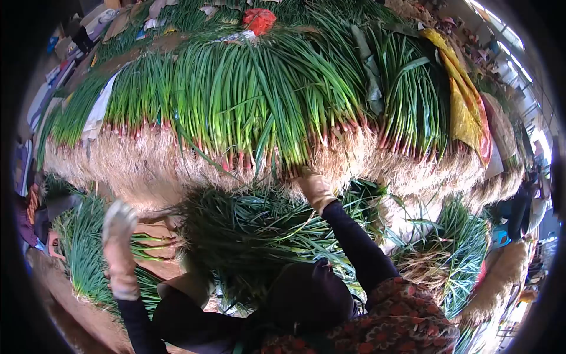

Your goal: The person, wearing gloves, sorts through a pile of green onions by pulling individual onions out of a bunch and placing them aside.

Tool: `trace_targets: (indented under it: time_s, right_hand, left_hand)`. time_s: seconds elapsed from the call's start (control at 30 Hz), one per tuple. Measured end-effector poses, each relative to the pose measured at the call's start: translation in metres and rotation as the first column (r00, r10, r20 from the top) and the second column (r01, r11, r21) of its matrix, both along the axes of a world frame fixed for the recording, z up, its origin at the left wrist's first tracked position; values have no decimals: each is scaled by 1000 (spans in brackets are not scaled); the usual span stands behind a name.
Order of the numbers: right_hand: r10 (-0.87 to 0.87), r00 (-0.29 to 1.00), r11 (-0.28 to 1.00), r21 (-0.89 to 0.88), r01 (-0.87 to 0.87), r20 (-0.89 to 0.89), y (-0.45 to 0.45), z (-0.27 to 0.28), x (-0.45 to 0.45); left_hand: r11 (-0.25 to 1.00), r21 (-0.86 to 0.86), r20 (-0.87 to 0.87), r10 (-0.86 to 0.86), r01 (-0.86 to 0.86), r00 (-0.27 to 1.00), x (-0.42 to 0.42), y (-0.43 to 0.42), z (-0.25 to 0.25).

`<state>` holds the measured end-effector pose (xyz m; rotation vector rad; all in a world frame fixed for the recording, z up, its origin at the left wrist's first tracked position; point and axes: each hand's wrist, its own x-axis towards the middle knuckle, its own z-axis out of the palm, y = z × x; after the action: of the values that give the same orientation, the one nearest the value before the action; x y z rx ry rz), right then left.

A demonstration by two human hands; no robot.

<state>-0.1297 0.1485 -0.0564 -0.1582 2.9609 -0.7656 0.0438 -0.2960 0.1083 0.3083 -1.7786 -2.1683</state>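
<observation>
A long row of green onions (pixel 230 88) lies spread in front of me, green leaves pointing away and pale, hairy roots (pixel 147 150) toward me. My right hand (pixel 316 187), in a light glove, is at the lower edge of the row with its fingers closed around the reddish stem bases of a few green onions (pixel 292 159). To the left, my left hand (pixel 119 221), also gloved, is raised above the ground and smeared by motion, so its fingers do not show clearly. A few green onions (pixel 156 246) lie just right of that hand.
Loose green leaves (pixel 259 218) are heaped between my arms. More green onions (pixel 82 236) lie at the left, and a leafy pile (pixel 454 265) with roots at the right. Yellow sheeting (pixel 463 100) covers part of the row; a red bag (pixel 258 21) sits behind.
</observation>
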Motion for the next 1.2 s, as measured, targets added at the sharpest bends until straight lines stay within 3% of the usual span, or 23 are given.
trace_targets:
  time_s: [0.03, 0.07, 0.17, 0.2, 0.23, 0.27, 0.33, 0.4, 0.47, 0.5, 0.53, 0.6, 0.63, 0.67, 0.7, 0.73, 0.8, 0.87, 0.93, 1.03, 1.07, 1.17, 1.2]
  right_hand:
    - [2, 1000, 997, 77, -2, -3, 0, -28, -13]
    - [7, 1000, 988, 156, -6, -6, -4, -42, -22]
    - [-27, 993, 995, 101, 16, 111, -15, -36, -32]
    - [-27, 990, 995, 103, 12, 142, -15, -33, -34]
    - [24, 976, 999, 24, -30, 216, -10, -34, -34]
    - [88, 977, 947, -321, -22, 193, -5, -35, -30]
    - [184, 978, 516, -856, -7, 103, 1, -32, -6]
    - [391, 882, 400, -912, 95, 263, 9, 13, 30]
    - [570, 744, 392, -911, 128, 349, 8, -19, 50]
    - [543, 830, 433, -889, -150, 125, 6, -11, 59]
    - [555, 767, 564, -823, -62, 322, 5, -3, 58]
    - [593, 775, 495, -858, -137, 218, 21, -41, 51]
    - [473, 877, 827, -384, -410, 82, 27, -51, 45]
    - [102, 963, 994, 21, -110, 251, 19, 8, 49]
    - [83, 993, 996, -36, -80, 82, 22, 4, 42]
    - [47, 995, 994, -98, -56, -90, 26, 0, 37]
    - [49, 994, 865, -502, 5, 94, 20, -3, 36]
    - [109, 988, 828, -560, -31, 106, -2, 9, 38]
    - [133, 976, 881, -472, -36, 173, -18, 23, 36]
    - [166, 984, 845, -523, -110, 61, -36, 3, 31]
    - [183, 982, 825, -550, -128, 45, -37, -7, 29]
    - [188, 942, 612, -783, 109, 279, -30, -45, 31]
    - [165, 928, 580, -794, 182, 333, -25, -43, 36]
  left_hand:
    - [983, -183, 35, -24, 30, 999, -27, 22, -5]
    - [958, -226, 109, -155, 176, 982, -49, 69, 15]
    - [919, 67, 2, -391, 390, 921, -90, 144, -31]
    - [908, 134, 77, -409, 397, 909, -100, 166, -50]
    - [881, 197, 126, -457, 430, 880, -106, 185, -63]
    - [881, 236, 164, -452, 410, 877, -111, 199, -89]
    - [876, 266, 206, -460, 403, 864, -109, 230, -100]
    - [857, 326, 283, -491, 399, 824, -109, 256, -125]
    - [584, 638, 260, -777, 502, 573, -112, 270, -145]
    - [569, 671, 264, -783, 475, 564, -106, 280, -121]
    - [675, 504, 402, -735, 539, 546, -104, 280, -111]
    - [724, 463, 414, -687, 512, 597, -99, 282, -131]
    - [794, 349, 445, -608, 498, 657, -98, 280, -154]
    - [850, 229, 463, -523, 474, 715, -97, 276, -184]
    - [891, 107, 472, -436, 441, 766, -94, 275, -187]
    - [894, 143, 458, -440, 425, 772, -91, 274, -190]
    - [894, 214, 424, -447, 393, 787, -87, 275, -188]
    - [900, 249, 493, -435, 357, 753, -84, 279, -175]
    - [906, 299, 564, -420, 299, 711, -82, 284, -158]
    - [851, -149, 617, -318, 503, 720, -75, 276, -167]
    - [887, -130, 590, -290, 443, 754, -71, 274, -169]
    - [951, -88, 509, -214, 298, 834, -65, 267, -170]
    - [902, -289, 525, -130, 320, 841, -62, 268, -163]
